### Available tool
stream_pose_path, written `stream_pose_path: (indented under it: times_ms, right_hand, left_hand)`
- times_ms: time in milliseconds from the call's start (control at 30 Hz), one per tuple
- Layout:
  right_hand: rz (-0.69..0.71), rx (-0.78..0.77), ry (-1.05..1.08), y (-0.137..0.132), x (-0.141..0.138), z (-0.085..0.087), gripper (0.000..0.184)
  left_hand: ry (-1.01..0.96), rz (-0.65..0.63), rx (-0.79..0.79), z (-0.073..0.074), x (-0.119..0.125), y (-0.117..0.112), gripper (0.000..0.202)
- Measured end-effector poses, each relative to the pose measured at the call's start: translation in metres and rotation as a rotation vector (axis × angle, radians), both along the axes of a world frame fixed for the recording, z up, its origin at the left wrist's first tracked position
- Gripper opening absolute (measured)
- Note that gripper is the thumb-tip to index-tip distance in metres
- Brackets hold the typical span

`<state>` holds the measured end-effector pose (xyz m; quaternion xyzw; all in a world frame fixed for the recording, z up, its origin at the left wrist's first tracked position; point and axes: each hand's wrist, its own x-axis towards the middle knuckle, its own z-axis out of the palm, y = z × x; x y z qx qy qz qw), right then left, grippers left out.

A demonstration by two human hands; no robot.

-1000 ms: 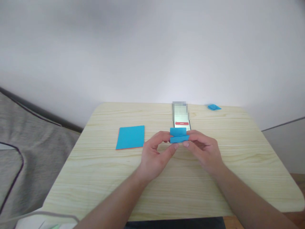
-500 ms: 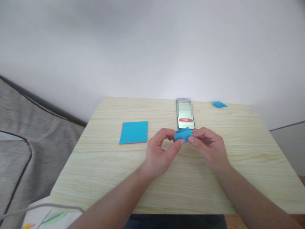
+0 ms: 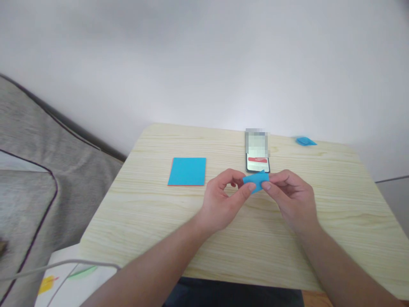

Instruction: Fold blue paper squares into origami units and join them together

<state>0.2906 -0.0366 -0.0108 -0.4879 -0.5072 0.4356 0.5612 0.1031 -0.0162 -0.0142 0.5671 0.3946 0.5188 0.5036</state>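
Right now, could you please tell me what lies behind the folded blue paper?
A phone lies screen up on the table beyond the folded blue paper held by the left hand and right hand. The paper's tip seems to cover part of its near edge.

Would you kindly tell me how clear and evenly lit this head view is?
Head view: soft, even light, no harsh glare; the table edges bow from wide-angle distortion; the phone is pixelated over its upper screen; the folded blue paper looks sharp.
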Motion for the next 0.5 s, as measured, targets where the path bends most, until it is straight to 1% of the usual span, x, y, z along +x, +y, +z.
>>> stream_pose_path:
  times_ms: [267, 500]
  right_hand:
    - [0.015, -0.001, 0.002, -0.0005, -0.0012, 0.0006, 0.011]
    - [0.025, 0.021, 0.014, -0.0005, -0.0008, 0.0006, 0.011]
  left_hand:
    - [0.027, 0.019, 0.001, 0.0008, -0.0005, 0.0004, 0.019]
    - [-0.002, 0.018, 0.005, -0.0034, 0.0005, 0.0001, 0.017]
